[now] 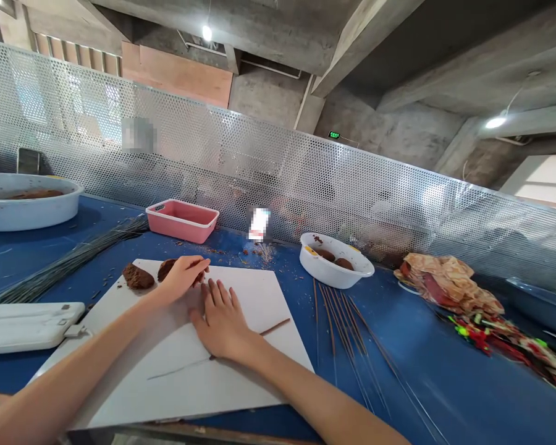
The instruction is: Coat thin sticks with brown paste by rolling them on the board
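Observation:
My left hand (184, 276) rests on the white board (167, 364), its fingers curled around a small brown piece I can barely see, right beside a brown lump (167, 268). A second brown lump (138, 277) lies to its left. My right hand (222, 318) lies flat on the board with fingers stretched out, pressing on a thin brown-coated stick (273, 327) that runs under the palm.
A white bowl (336, 262) with brown lumps, a pink tray (182, 220) and a large pale basin (28, 201) stand on the blue table. Several coated sticks (347, 327) lie right of the board, a bundle of thin wires (65, 262) left. A perforated metal screen closes the back.

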Demonstrator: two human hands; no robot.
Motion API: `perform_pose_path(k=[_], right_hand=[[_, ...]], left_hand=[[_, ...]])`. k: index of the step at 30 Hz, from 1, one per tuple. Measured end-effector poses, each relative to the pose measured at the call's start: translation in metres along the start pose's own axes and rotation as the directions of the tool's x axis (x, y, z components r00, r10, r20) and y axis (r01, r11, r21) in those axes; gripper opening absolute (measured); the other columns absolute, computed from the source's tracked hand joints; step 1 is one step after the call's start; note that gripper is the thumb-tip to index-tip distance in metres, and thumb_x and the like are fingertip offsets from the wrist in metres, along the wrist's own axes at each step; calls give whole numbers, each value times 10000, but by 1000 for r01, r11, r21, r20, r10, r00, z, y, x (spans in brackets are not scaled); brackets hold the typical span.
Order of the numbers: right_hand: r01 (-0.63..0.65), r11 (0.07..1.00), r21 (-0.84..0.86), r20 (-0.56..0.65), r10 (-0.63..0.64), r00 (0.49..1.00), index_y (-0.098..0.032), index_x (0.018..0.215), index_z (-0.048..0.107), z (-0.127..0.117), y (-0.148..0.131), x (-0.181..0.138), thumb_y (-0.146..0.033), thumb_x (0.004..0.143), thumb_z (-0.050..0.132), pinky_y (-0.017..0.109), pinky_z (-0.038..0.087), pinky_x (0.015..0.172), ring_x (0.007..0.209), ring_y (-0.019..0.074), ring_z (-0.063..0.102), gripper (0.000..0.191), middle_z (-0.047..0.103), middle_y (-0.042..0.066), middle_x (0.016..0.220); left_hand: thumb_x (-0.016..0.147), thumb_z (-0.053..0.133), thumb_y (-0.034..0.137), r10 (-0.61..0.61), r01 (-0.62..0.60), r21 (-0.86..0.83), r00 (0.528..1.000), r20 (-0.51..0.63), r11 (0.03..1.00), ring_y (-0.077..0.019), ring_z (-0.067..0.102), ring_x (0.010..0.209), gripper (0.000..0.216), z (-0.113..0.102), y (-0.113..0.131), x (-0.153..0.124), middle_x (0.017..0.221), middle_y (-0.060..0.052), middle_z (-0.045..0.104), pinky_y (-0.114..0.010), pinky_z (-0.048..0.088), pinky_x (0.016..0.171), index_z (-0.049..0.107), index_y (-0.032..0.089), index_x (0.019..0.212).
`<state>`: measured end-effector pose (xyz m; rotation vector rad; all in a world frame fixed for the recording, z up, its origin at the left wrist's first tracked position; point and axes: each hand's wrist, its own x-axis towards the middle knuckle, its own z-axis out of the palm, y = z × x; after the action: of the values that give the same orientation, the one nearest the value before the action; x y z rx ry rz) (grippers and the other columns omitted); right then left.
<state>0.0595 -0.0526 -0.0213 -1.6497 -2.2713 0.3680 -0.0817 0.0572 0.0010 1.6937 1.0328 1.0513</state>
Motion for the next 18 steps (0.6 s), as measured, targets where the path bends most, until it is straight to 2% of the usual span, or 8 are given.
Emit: perform_pose_path(k=[3, 9, 11, 14, 16, 18], right_hand=[[15, 1000, -2, -6, -15, 1000, -93, 1654, 204, 0, 0, 3, -545, 1080, 243, 557, 70, 1293, 1608, 289, 46, 732, 142, 141, 1726], [90, 996, 7, -2, -90, 996, -164, 1651, 263, 3, -7, -58, -591, 1081, 191, 519, 84, 1309, 1609, 256, 66, 716, 167, 80, 1728], [105, 994, 6, 12, -105, 994, -192, 1658, 247, 5, -9, -68, -592, 1079, 205, 511, 83, 1311, 1610, 249, 67, 705, 169, 55, 1729], [69, 998, -2, 6, -69, 998, -188, 1654, 259, 8, -9, -55, -592, 1076, 207, 517, 71, 1308, 1610, 257, 60, 707, 167, 62, 1730], [39, 999, 3, 2, -39, 999, -163, 1650, 265, 4, -8, -33, -597, 1074, 205, 526, 58, 1302, 1609, 269, 50, 724, 157, 92, 1731], [42, 998, 44, 48, -44, 998, -162, 1653, 251, -3, -6, -11, -612, 1070, 212, 549, 70, 1292, 1606, 294, 70, 738, 158, 117, 1731]], left_hand=[[812, 646, 637, 14, -14, 15, 1000, 4, 1000, -111, 470, 468, 482, 0, 2, -1, 509, 27, 542, -235, 362, 460, 602, 198, 618], [813, 659, 623, -9, 9, -24, 1000, 15, 1000, -109, 475, 460, 453, 1, -7, 2, 552, 15, 583, -229, 348, 450, 626, 192, 678], [815, 660, 612, -14, 15, -25, 1000, 20, 1000, -108, 476, 458, 440, 1, -10, 2, 556, 16, 586, -227, 350, 450, 627, 192, 686], [827, 649, 596, -18, 19, -23, 999, 28, 1000, -107, 477, 458, 425, 1, -10, 2, 548, 23, 579, -228, 356, 454, 629, 195, 685], [832, 639, 593, -19, 20, -20, 1000, 24, 1000, -105, 471, 455, 425, 2, -8, 2, 536, 29, 568, -228, 356, 456, 627, 196, 679], [834, 631, 595, -20, 20, -18, 1000, 16, 1000, -102, 460, 446, 432, 2, -6, 1, 524, 34, 553, -230, 347, 453, 621, 196, 670]])
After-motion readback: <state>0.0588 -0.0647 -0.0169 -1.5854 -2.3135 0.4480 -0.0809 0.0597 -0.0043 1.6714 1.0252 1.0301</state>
